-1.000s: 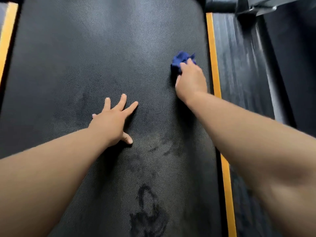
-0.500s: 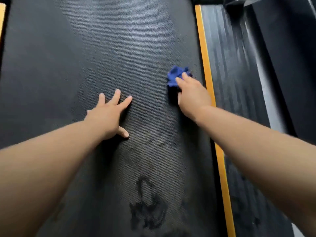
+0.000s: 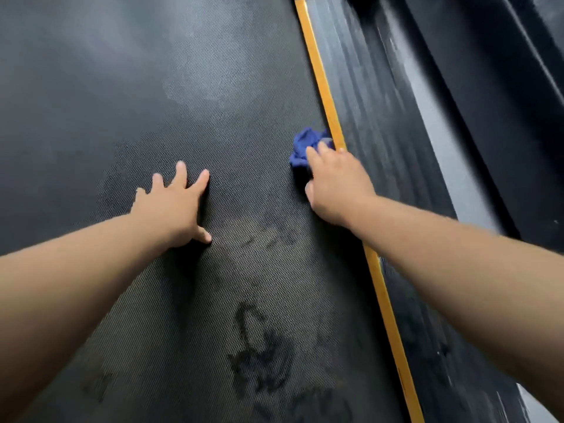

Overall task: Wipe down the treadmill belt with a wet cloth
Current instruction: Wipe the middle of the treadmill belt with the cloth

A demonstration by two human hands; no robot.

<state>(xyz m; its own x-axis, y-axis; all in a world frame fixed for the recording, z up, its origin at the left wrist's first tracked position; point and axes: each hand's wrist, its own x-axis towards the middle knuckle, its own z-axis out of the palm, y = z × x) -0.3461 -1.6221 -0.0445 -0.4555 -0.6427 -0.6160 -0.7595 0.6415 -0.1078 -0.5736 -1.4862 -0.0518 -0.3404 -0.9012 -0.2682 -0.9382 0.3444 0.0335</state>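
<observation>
So the right hand (image 3: 337, 186) is down on the black textured rubber treadmill belt (image 3: 189, 96), fingers curled over and pressing a crumpled dark blue cloth (image 3: 302, 146). The cloth sticks out past the fingertips, on the far side of the hand, bunched into a lump instead of lying flat. It sits right at the belt's right edge, touching or maybe just overlapping the thin yellow-orange stripe (image 3: 320, 77) that runs along there. Things are a bit blurry at that spot, so I can't really say whether the cloth is actually on the stripe or just against it.

The left hand (image 3: 174, 206) is flat on the belt with the fingers spread wide, thumb sticking out toward the right hand, nothing in it. It's well apart from the cloth, about level with the right hand, with a bare strip of belt between the two.

Nearer the body from both hands there are dark wet-looking smears (image 3: 259, 361) on the belt, and a few fainter ones between the wrists. Just beyond the stripe, out past the right hand, is the black ribbed side rail (image 3: 366, 102) of the treadmill, then a paler grey strip next to that.
</observation>
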